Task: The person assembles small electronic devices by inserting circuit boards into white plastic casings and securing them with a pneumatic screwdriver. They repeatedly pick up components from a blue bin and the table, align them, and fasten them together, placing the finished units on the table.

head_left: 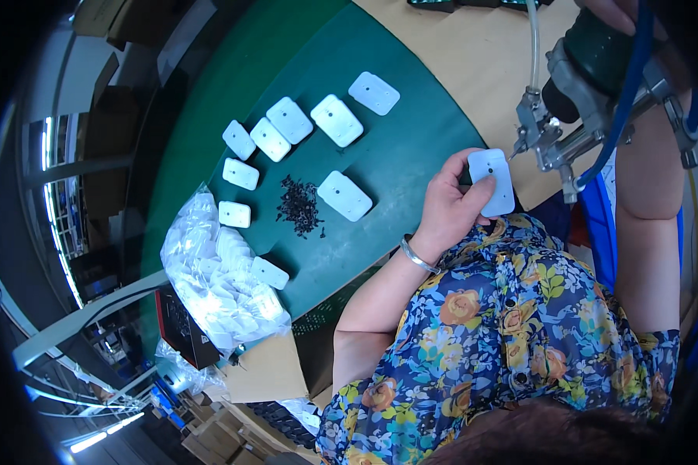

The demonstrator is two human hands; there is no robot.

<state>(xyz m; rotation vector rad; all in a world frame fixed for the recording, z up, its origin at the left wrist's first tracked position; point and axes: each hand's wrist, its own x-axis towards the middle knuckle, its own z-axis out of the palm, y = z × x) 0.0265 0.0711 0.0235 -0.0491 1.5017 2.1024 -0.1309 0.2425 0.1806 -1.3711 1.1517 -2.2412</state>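
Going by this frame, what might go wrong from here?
The left hand holds a white plate that appears close to the narrow tip of the metal tool, so the plate might get knocked or scratched. The small black pieces lie in a loose pile on the green tabletop, so a stray bump could scatter them.

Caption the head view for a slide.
Left hand holding a white rounded plate beside a metal tool, with small black parts heaped among similar white pieces on a green table.
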